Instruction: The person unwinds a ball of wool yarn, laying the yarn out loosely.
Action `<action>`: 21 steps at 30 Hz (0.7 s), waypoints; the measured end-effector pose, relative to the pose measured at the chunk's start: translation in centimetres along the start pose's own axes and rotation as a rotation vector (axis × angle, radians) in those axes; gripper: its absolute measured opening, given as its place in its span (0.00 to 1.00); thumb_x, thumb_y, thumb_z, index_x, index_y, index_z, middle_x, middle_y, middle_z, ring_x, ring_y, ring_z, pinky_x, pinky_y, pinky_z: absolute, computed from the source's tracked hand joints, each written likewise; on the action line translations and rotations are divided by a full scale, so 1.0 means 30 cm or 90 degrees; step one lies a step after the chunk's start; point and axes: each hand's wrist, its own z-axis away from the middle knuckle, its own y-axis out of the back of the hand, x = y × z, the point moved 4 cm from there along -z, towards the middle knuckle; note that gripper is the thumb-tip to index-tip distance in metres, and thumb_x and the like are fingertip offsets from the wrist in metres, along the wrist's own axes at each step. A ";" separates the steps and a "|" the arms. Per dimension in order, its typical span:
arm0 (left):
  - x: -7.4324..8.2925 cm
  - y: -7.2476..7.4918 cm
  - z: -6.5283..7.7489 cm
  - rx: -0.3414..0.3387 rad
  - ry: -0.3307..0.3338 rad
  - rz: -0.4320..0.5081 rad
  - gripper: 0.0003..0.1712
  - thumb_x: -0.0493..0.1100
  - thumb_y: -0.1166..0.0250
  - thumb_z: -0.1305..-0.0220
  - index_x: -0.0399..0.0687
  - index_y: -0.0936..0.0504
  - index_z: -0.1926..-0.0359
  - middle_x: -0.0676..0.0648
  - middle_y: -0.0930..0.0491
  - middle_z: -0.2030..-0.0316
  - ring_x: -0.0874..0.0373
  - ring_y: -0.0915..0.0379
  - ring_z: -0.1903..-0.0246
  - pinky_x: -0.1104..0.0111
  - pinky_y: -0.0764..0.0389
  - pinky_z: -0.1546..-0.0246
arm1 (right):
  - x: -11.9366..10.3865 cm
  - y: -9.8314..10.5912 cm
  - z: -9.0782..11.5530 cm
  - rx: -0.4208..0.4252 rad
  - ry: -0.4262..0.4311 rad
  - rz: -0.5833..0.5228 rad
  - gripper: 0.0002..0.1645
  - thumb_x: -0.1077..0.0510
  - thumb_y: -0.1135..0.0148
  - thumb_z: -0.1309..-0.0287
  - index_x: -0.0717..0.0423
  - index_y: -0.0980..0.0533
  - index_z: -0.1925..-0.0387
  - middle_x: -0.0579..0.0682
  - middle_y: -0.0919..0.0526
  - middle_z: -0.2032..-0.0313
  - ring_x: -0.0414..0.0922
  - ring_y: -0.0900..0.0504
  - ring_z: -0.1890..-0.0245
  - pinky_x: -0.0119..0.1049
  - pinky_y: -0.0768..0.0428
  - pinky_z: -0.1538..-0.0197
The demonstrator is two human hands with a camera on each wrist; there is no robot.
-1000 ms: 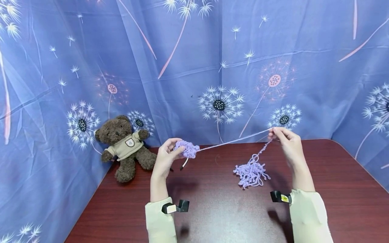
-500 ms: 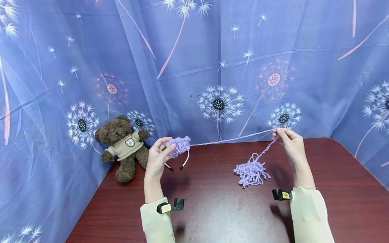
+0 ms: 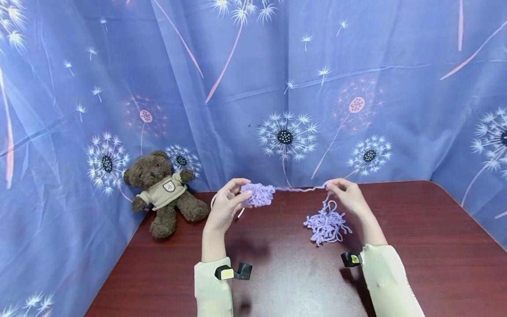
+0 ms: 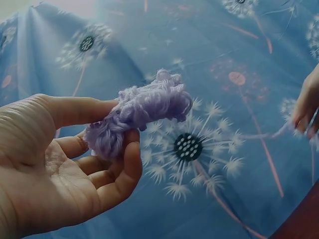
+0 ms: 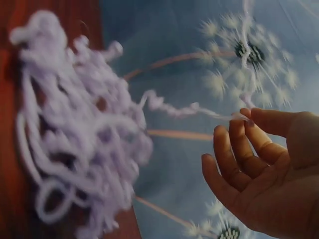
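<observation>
Far left, see a brown teddy bear (image 3: 160, 193), propped at the edge of the table (image 3: 289, 277), well apart from the yarn. Next, just behind the left hand (image 3: 223, 211), glimpse 1 white curved thing (image 3: 241, 213), mostly hidden. In that hand, above the table, pinched between thumb and fingers: a wound bundle of lilac yarn (image 3: 261, 195), gripped at its left end, right end sticking out bare. Looks soft, light and squashable; unlikely to break, but apt to shed loops if tugged hard. Best to hold lightly round the middle of the windings. Further right, from bundle to fingertips, 1 slightly sagging strand (image 3: 299, 189); fuzzy, probably not slippery. Below, on the table, a tangled heap of yarn (image 3: 326, 226); likely to snag, so better to draw by the strand than by loops. Last, the right hand (image 3: 350, 198), narrowly pinching the strand between thumb and fingertips.
</observation>
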 end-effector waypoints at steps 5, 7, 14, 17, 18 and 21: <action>0.001 -0.036 0.002 -0.030 -0.003 0.006 0.15 0.28 0.43 0.37 0.41 0.26 0.50 0.58 0.21 0.64 0.66 0.27 0.69 0.71 0.18 0.66 | -0.050 -0.097 0.007 -0.051 0.021 0.020 0.17 0.59 0.41 0.35 0.69 0.23 0.50 0.67 0.17 0.53 0.28 0.22 0.64 0.26 0.23 0.55; 0.000 -0.043 0.002 -0.037 -0.003 0.004 0.15 0.28 0.43 0.38 0.47 0.24 0.53 0.59 0.21 0.64 0.67 0.28 0.69 0.72 0.18 0.66 | -0.077 -0.135 0.017 -0.071 0.030 0.007 0.17 0.59 0.40 0.36 0.67 0.23 0.50 0.66 0.17 0.52 0.31 0.22 0.61 0.28 0.24 0.53; -0.005 -0.077 0.000 -0.090 -0.001 0.000 0.17 0.30 0.42 0.37 0.58 0.23 0.56 0.59 0.21 0.65 0.67 0.26 0.68 0.71 0.17 0.63 | -0.193 -0.284 0.075 -0.202 0.084 -0.088 0.16 0.58 0.43 0.34 0.66 0.23 0.51 0.51 0.19 0.71 0.34 0.24 0.73 0.28 0.23 0.69; -0.009 -0.088 -0.001 -0.109 -0.001 -0.008 0.16 0.29 0.42 0.37 0.54 0.24 0.55 0.58 0.21 0.66 0.67 0.23 0.68 0.71 0.16 0.63 | -0.225 -0.312 0.094 -0.234 0.096 -0.109 0.14 0.60 0.46 0.36 0.68 0.23 0.55 0.40 0.25 0.78 0.32 0.31 0.79 0.28 0.28 0.77; -0.010 -0.090 -0.002 -0.113 0.000 -0.014 0.15 0.29 0.42 0.37 0.53 0.24 0.55 0.58 0.21 0.66 0.67 0.23 0.69 0.71 0.16 0.63 | -0.232 -0.312 0.098 -0.234 0.102 -0.112 0.13 0.61 0.47 0.36 0.68 0.23 0.58 0.39 0.25 0.78 0.32 0.31 0.79 0.28 0.29 0.77; -0.014 -0.091 -0.002 -0.116 0.000 -0.036 0.14 0.29 0.42 0.37 0.47 0.24 0.53 0.58 0.21 0.66 0.68 0.23 0.70 0.72 0.16 0.64 | -0.238 -0.288 0.098 -0.204 0.096 -0.132 0.14 0.61 0.47 0.33 0.69 0.22 0.59 0.38 0.22 0.77 0.32 0.28 0.77 0.27 0.27 0.73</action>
